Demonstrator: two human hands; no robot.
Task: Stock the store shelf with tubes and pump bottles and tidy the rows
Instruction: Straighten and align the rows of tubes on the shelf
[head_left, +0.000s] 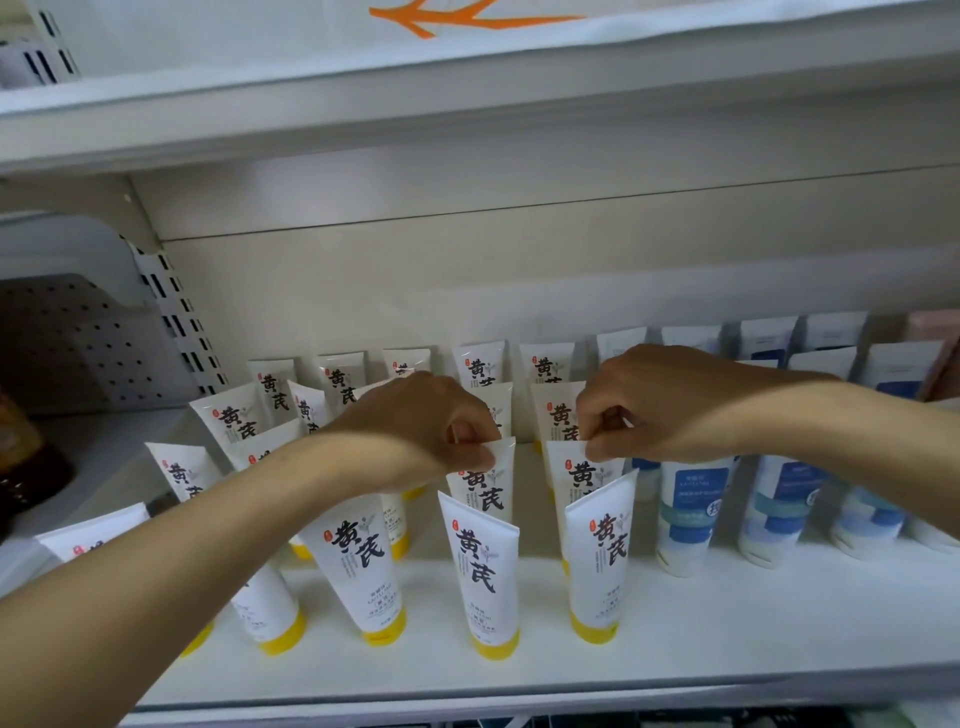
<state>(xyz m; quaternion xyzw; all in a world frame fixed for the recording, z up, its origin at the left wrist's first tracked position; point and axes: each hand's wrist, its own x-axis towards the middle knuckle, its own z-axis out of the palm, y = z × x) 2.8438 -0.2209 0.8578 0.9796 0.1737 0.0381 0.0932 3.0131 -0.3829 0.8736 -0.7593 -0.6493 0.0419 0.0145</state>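
Two bare hands reach over a white shelf (675, 623) stocked with standing tubes. Left hand (426, 426): thumb and curled fingers pinch the flat crimped top of a white tube with a yellow cap, the second-row tube (485, 488), which stands upright just behind a front-row tube (485, 577). Right hand (670, 405): thumb and forefinger pinch the top edge of the neighbouring second-row tube (582, 475), just to the right of the left hand's fingertips; its lower part is hidden by another front-row tube (602, 561) leaning slightly to the right. All these tubes rest cap-down, black characters facing forward.

Count, yellow-capped tubes: five stand in the front row below and to the left of the fingers, one largely hidden by the left forearm; roughly five more line the back wall beyond the knuckles. The rows between are partly covered, so no full count can be given. Blue-and-white tubes (691, 514) stand to the right of the right hand's fingers, under the wrist; at least three show in front, with more behind. An upper shelf (467, 88) spans above the hands.
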